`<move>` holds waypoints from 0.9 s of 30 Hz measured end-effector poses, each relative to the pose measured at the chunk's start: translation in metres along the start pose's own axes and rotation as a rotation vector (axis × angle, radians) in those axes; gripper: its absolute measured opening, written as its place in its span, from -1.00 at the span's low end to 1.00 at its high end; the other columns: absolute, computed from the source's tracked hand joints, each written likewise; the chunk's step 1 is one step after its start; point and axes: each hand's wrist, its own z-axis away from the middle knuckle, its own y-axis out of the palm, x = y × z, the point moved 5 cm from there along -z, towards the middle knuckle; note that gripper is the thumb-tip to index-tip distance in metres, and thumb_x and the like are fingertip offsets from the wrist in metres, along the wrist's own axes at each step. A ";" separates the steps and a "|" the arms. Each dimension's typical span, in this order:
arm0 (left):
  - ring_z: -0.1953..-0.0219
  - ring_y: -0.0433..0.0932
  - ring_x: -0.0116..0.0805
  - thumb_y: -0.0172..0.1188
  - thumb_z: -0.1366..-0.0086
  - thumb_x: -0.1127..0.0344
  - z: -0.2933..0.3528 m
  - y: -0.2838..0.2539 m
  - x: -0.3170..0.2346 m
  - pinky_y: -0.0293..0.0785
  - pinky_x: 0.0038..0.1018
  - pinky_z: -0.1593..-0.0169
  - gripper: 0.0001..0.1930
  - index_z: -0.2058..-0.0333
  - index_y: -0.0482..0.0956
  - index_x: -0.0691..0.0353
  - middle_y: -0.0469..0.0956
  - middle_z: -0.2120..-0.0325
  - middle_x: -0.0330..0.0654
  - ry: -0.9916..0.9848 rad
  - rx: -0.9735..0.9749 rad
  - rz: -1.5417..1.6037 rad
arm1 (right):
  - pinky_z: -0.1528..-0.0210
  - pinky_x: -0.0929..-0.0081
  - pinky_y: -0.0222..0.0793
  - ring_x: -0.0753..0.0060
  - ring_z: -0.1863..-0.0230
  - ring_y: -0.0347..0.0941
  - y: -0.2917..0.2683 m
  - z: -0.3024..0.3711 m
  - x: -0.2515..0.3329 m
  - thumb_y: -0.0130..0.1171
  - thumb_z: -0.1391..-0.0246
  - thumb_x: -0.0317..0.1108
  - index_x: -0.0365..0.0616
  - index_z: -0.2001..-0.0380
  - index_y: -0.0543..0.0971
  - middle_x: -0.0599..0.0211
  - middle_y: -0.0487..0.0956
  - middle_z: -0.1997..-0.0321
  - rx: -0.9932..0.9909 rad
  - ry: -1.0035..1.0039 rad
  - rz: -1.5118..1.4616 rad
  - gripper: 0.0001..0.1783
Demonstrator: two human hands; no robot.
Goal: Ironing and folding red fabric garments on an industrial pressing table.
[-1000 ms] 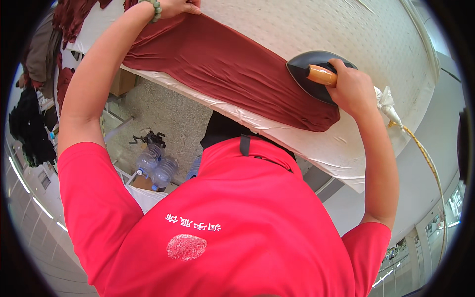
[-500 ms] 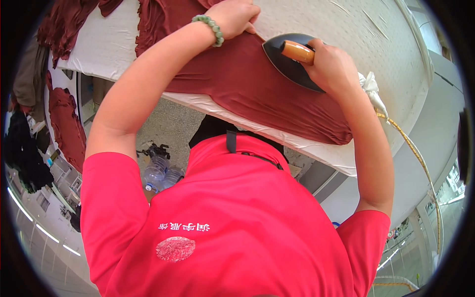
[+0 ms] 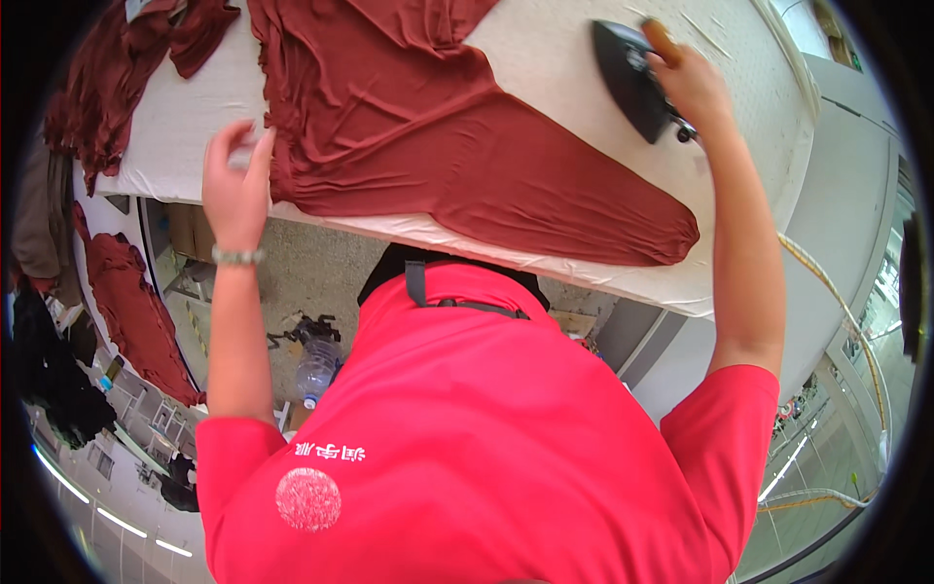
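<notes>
A dark red garment [image 3: 409, 127] lies over the padded white ironing table [image 3: 545, 58], one sleeve stretched toward the right with its gathered cuff near the front edge. My right hand [image 3: 693, 86] grips the wooden handle of a black iron [image 3: 623, 73]. The iron is beyond the sleeve, apart from it, with its soleplate tilted into view; its exact height above the table I cannot tell. At the garment's left edge my left hand [image 3: 238, 185] is held with fingers and thumb apart and nothing in it, the fingertips slightly blurred.
More dark red fabric [image 3: 126, 78] is heaped at the table's far left. Brown and black garments [image 3: 53, 360] hang at the left, near another red piece [image 3: 136, 302]. Plastic bottles [image 3: 316, 370] stand on the floor below. A yellowish hose [image 3: 837, 292] curves down at the right.
My left hand has let go of the fabric and moved left, toward me. The iron has come off the sleeve and moved away to the far right in my right hand.
</notes>
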 end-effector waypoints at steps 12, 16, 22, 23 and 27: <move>0.19 0.56 -0.42 0.35 -0.33 0.24 0.053 0.002 0.023 0.49 -0.45 0.12 -0.66 0.04 0.58 0.33 0.63 0.22 -0.20 0.111 0.175 0.031 | -0.10 0.12 0.45 -0.06 -0.05 0.52 0.027 0.165 -0.079 0.33 -0.16 -0.19 -0.25 -0.10 0.53 0.09 0.61 0.00 -0.734 -0.049 0.029 -0.48; 0.14 0.55 -0.45 0.22 -0.42 0.30 0.051 0.012 0.024 0.50 -0.47 0.12 -0.73 0.04 0.55 0.37 0.62 0.15 -0.19 -0.274 0.340 0.808 | -0.21 0.28 0.38 0.21 -0.14 0.49 0.137 0.252 -0.158 0.31 -0.23 -0.17 -0.31 -0.19 0.48 0.12 0.57 -0.10 -0.291 0.903 -0.346 -0.42; 0.15 0.59 -0.44 0.20 -0.41 0.19 -0.067 0.041 -0.009 0.56 -0.42 0.08 -0.69 0.05 0.57 0.31 0.64 0.19 -0.32 -0.565 0.585 0.844 | -0.26 0.41 0.31 0.39 -0.19 0.43 0.123 0.220 -0.145 0.35 -0.20 -0.13 -0.17 -0.22 0.49 0.32 0.54 -0.19 -0.044 0.638 -1.257 -0.40; 0.09 0.59 -0.41 0.23 -0.39 0.19 -0.123 0.036 0.003 0.55 -0.45 0.04 -0.68 -0.02 0.58 0.22 0.65 0.14 -0.28 -0.492 0.497 0.684 | -0.25 0.42 0.33 0.42 -0.13 0.47 0.103 0.201 -0.166 0.32 -0.23 -0.10 -0.18 -0.20 0.52 0.36 0.59 -0.10 0.012 0.701 -1.229 -0.43; 0.14 0.61 -0.12 0.25 -0.34 0.13 -0.226 -0.059 -0.153 0.51 -0.24 0.01 -0.74 0.31 0.63 0.24 0.61 0.17 0.07 -0.481 -0.148 1.115 | -0.02 0.33 0.52 0.19 -0.02 0.59 -0.082 0.150 -0.164 0.18 -0.34 -0.07 -0.40 -0.16 0.49 0.03 0.60 -0.08 -0.497 0.332 -1.559 -0.41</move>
